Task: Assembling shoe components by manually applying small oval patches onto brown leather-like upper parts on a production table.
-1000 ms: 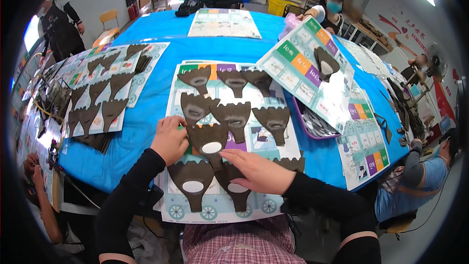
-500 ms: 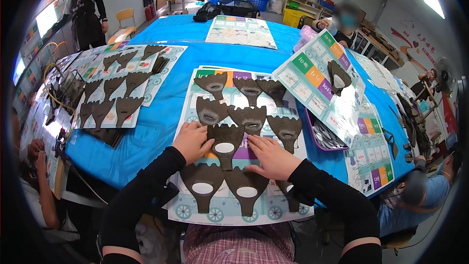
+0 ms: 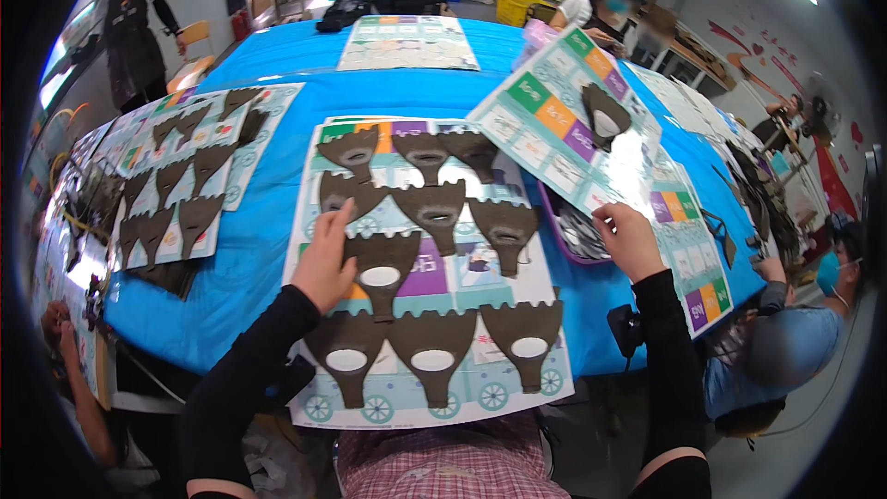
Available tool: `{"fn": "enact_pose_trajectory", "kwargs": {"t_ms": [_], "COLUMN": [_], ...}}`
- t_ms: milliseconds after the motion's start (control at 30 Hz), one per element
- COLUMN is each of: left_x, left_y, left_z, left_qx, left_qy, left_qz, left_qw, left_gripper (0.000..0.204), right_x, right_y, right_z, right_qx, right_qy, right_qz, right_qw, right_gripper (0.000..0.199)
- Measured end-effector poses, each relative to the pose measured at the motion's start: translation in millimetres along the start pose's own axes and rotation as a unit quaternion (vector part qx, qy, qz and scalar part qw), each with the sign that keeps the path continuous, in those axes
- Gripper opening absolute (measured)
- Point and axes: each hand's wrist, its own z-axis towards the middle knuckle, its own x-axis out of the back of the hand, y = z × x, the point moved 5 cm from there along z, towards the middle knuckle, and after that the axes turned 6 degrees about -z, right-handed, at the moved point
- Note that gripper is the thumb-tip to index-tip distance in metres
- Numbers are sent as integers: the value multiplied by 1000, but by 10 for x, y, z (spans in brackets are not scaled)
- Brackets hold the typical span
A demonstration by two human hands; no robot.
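Several dark brown fan-shaped pieces [image 3: 443,342], each with a scalloped wide edge and a narrow stem, lie in rows on a printed sheet [image 3: 467,273] before me. White ovals [image 3: 432,363] rest on the three front pieces and on one piece [image 3: 381,254] behind them; the farther ones show a slit. My left hand [image 3: 325,261] is open at the left edge of the sheet, fingers stretched over a farther piece [image 3: 351,192], thumb beside the piece with the oval. My right hand [image 3: 633,238] has its fingers curled at a purple basket [image 3: 557,229] of white ovals; anything between its fingertips is hidden.
More dark pieces [image 3: 200,222] lie on sheets at the left. A tilted printed sheet [image 3: 545,134] bearing one dark piece overhangs the basket. A small black device [image 3: 626,328] is by my right forearm. Other people sit or stand around the blue-covered table [image 3: 263,249].
My right hand has left the pieces and moved right to the basket. My left hand has drawn slightly back. A white oval shows fully on the front right piece. The view has shifted.
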Motion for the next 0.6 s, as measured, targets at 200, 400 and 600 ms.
{"fn": "enact_pose_trajectory", "kwargs": {"t_ms": [200,400,600], "left_x": [122,137,170], "left_y": [-9,-238,-189], "left_z": [81,-5,-137], "left_qx": [37,-55,-11], "left_qy": [-39,-36,-38], "left_qz": [95,125,50], "left_qw": [994,990,998], "left_gripper": [67,43,43], "right_x": [-159,-328,-183], "right_y": [141,301,169], "right_z": [32,-2,-28], "right_qx": [-10,49,96], "right_qy": [-56,-10,74], "right_qz": [23,-105,-194], "right_qw": [998,993,974], "right_gripper": [13,10,21]}}
